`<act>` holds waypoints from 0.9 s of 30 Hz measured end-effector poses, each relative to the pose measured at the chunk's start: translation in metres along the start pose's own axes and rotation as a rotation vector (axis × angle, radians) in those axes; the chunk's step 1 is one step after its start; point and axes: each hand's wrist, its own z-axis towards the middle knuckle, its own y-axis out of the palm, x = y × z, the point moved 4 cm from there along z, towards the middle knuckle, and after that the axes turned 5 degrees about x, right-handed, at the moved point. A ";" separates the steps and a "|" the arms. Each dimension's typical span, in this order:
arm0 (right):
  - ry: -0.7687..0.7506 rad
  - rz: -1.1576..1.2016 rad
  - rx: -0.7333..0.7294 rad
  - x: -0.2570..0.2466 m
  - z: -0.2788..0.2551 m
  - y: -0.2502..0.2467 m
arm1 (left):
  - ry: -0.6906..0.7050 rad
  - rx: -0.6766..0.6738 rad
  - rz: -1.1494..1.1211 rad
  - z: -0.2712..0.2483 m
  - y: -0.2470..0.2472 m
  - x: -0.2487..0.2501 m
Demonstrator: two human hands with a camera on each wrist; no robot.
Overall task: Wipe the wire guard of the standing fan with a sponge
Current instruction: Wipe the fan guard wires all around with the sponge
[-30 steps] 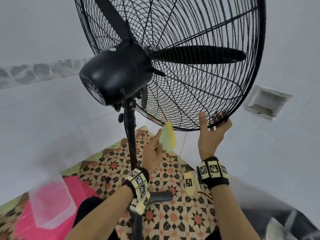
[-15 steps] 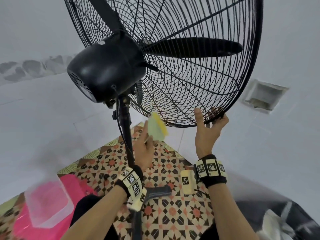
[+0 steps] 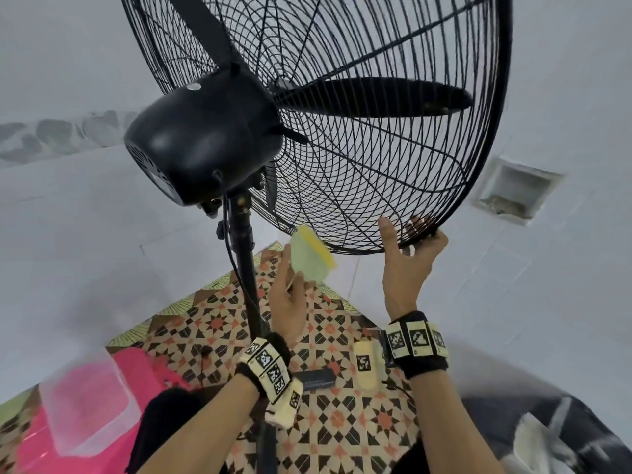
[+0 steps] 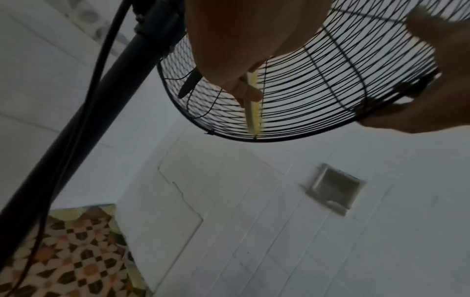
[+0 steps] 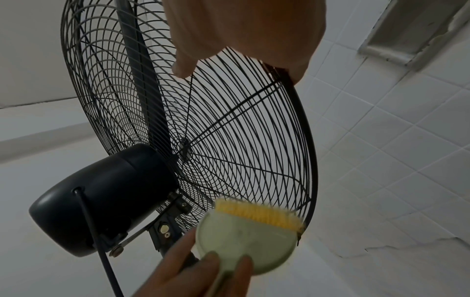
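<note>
The standing fan's black wire guard fills the upper head view, with its motor housing at the left on a black pole. My left hand holds a round sponge, green with a yellow side. The yellow side lies against the guard's lower wires near the pole. The right wrist view shows the sponge at the guard's bottom rim. My right hand grips that rim further right, its fingers curled over it. In the left wrist view the sponge appears edge-on against the guard.
A patterned mat lies under the fan. At the lower left a clear plastic container sits on something pink. A small black object lies on the mat. White tiled surfaces surround it, with a square recess at the right.
The sponge has slid a little left along the lower guard, toward the pole. The right hand has kept its hold on the rim.
</note>
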 end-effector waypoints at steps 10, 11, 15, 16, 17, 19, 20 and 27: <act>-0.005 0.006 0.001 -0.005 -0.002 0.004 | -0.208 -0.208 0.169 -0.014 0.019 -0.033; -0.006 0.007 0.001 -0.005 -0.003 0.003 | -0.207 -0.168 0.145 -0.016 0.020 -0.031; -0.008 0.012 -0.001 -0.003 -0.005 -0.001 | -0.130 0.092 -0.023 -0.018 0.014 -0.007; -0.011 0.011 0.005 -0.004 -0.005 -0.001 | -0.076 0.134 -0.048 -0.016 0.014 -0.001; -0.011 0.010 0.007 -0.004 -0.005 0.000 | -0.028 0.141 -0.058 -0.015 0.016 0.003; -0.005 0.013 0.008 -0.004 -0.004 0.003 | 0.016 0.093 -0.054 -0.016 0.024 0.002; -0.005 0.013 0.007 -0.005 -0.003 0.004 | -0.006 0.060 -0.031 -0.018 0.027 -0.003; -0.003 0.000 -0.010 -0.001 -0.002 0.002 | -0.058 0.095 0.015 -0.010 0.013 -0.014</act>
